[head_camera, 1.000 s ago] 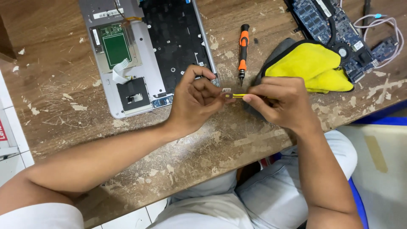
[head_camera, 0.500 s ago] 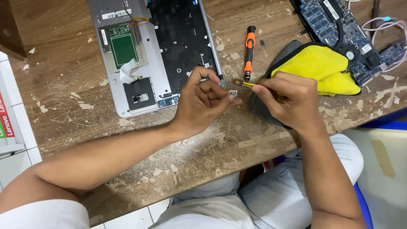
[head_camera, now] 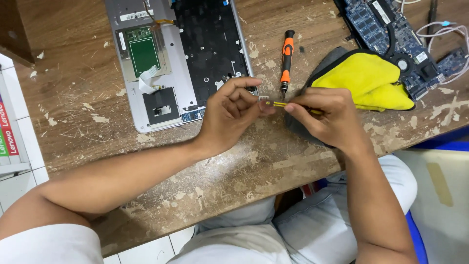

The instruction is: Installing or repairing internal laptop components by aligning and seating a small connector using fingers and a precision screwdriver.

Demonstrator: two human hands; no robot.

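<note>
bare forearms, a white short sleeve [head_camera: 44, 244], light grey trousers [head_camera: 293, 230].

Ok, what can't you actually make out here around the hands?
Head view only:
- Small part in the left hand: too small, fingers cover it.
- Yellow tool in the right hand: grip hides its handle.
- Circuit board: cut off by the top edge.
- Cloth: partly behind the right hand.

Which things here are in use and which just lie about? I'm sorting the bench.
In use: left hand pinching a small part; right hand holding a thin yellow tool.

Lying about: orange-black screwdriver, yellow cloth, opened laptop base, blue circuit board.
</note>
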